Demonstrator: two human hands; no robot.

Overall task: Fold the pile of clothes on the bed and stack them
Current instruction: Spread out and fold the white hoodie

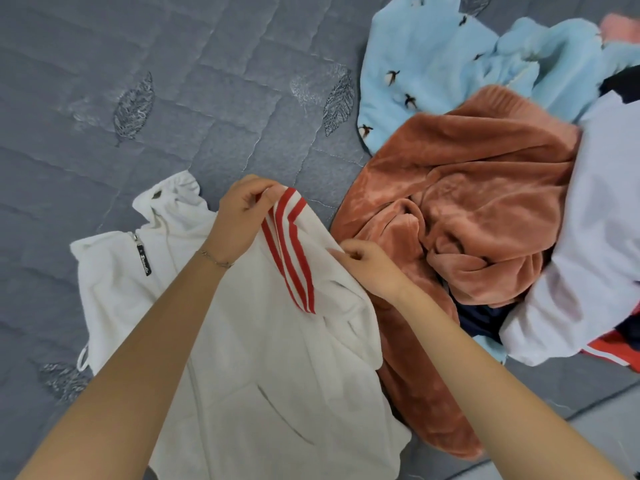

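Note:
A white zip-up jacket [277,368] lies spread on the grey quilted bed [173,98], its collar and zipper pull at the left. My left hand [239,216] pinches the red-and-white striped cuff [291,251] of its sleeve. My right hand [370,268] grips the sleeve fabric just right of the stripes. To the right sits the pile: a rust-orange fleece garment [464,209], a light blue fleece with penguin prints [429,64] behind it, and a white garment [595,237] at the right edge.
Dark navy and red-striped fabric [616,351] pokes out under the white garment. A pink piece [620,27] shows at the top right. The bed edge and pale floor [606,420] are at the lower right. Bare quilt stretches across the upper left.

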